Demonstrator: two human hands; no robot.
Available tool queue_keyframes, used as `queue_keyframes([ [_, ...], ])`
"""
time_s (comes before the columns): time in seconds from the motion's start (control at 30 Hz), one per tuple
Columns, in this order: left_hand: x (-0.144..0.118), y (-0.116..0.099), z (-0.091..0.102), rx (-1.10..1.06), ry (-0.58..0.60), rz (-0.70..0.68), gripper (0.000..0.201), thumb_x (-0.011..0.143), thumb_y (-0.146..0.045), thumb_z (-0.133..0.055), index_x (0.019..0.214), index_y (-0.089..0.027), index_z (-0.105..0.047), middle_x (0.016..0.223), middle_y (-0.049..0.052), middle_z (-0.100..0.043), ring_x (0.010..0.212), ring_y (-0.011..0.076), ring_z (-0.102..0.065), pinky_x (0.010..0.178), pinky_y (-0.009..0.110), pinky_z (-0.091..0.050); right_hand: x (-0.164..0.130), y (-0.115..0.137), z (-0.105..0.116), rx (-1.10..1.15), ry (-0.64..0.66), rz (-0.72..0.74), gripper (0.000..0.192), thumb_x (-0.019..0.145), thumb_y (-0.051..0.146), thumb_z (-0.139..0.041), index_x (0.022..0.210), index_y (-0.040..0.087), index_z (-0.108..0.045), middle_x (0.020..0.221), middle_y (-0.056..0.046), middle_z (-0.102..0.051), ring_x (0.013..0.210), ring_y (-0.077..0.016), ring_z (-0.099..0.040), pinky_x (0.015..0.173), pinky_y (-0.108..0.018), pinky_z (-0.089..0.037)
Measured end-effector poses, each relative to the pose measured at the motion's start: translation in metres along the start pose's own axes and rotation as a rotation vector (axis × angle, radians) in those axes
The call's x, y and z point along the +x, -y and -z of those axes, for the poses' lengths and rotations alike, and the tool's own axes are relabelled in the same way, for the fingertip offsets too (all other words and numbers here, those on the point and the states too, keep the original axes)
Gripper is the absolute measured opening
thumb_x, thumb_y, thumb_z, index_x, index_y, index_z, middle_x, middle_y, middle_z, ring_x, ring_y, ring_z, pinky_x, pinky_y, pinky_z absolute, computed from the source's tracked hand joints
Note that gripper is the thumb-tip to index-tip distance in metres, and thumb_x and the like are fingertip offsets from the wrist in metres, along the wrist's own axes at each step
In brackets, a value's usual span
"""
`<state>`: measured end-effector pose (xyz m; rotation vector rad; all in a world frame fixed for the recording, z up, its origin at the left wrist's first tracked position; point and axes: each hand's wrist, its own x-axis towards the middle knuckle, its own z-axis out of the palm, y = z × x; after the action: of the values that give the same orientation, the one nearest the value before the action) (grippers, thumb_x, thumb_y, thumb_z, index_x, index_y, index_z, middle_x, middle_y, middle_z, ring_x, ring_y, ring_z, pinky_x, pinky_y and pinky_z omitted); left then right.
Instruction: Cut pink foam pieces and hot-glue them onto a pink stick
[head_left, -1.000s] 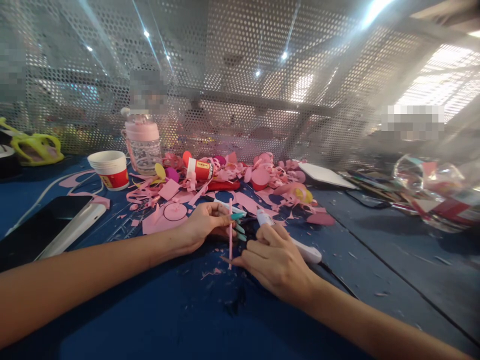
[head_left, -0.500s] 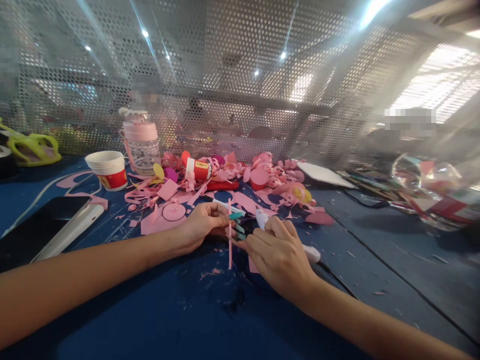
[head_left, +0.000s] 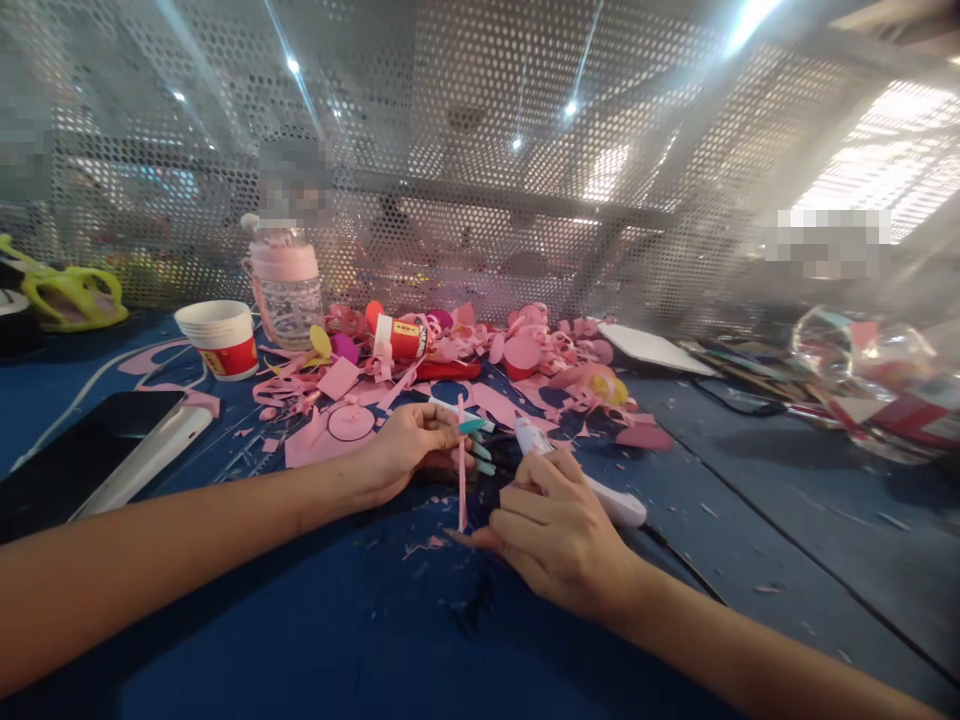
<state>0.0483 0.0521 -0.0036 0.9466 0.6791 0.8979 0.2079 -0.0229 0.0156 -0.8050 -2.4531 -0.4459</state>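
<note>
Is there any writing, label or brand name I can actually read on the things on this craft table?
None can be read.
Red and white cup: the red band's print is too blurred.
Red glue tube: it has a yellow label with marks too small to make out.
White tool under the right hand: no lettering shows.
Pink-capped bottle: a faint pattern, no readable text.

The thin pink strip [head_left: 461, 470] stands pretty much upright on the blue table, pinched near its middle by the left hand, lower end just beside the right fingertips. The white glue-gun-looking tool [head_left: 592, 487] lies tilted under the right hand, nozzle pointing up-left.
</note>
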Motion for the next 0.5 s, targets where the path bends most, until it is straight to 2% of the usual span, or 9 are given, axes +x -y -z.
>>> queue_keyframes([
  [0.1,0.0004,0.0009,0.0006,-0.001,0.031,-0.011,0.026,0.058,-0.015,-0.073,0.066,-0.012,-0.048,0.059,0.001,-0.063,0.048,0.0134,-0.063,0.051,0.024,-0.052,-0.0006,0.0000,-0.0018,-0.056,-0.073,-0.121,0.037,0.084,0.025,-0.047,0.049,0.016,-0.046,0.050,0.001,-0.047,0.061,-0.0126,-0.032,0.061,-0.029,-0.023],
  [0.2,0.0003,0.0010,0.0009,-0.008,0.049,-0.013,0.027,0.057,-0.016,-0.074,0.066,-0.011,-0.049,0.059,0.001,-0.063,0.048,0.0134,-0.063,0.050,0.023,-0.051,-0.0002,0.0008,-0.0028,-0.096,-0.039,-0.180,0.036,0.085,0.024,-0.045,0.050,0.016,-0.048,0.053,0.000,-0.049,0.062,-0.0131,-0.032,0.062,-0.029,-0.023],
  [0.5,0.0007,0.0016,0.0022,0.023,0.023,-0.010,0.028,0.058,-0.016,-0.074,0.068,-0.012,-0.048,0.059,0.001,-0.063,0.047,0.0128,-0.062,0.050,0.024,-0.052,-0.0003,-0.0012,-0.0037,-0.085,0.021,-0.115,0.032,0.084,0.029,-0.049,0.054,0.018,-0.053,0.052,0.002,-0.051,0.063,-0.0132,-0.033,0.064,-0.029,-0.022],
])
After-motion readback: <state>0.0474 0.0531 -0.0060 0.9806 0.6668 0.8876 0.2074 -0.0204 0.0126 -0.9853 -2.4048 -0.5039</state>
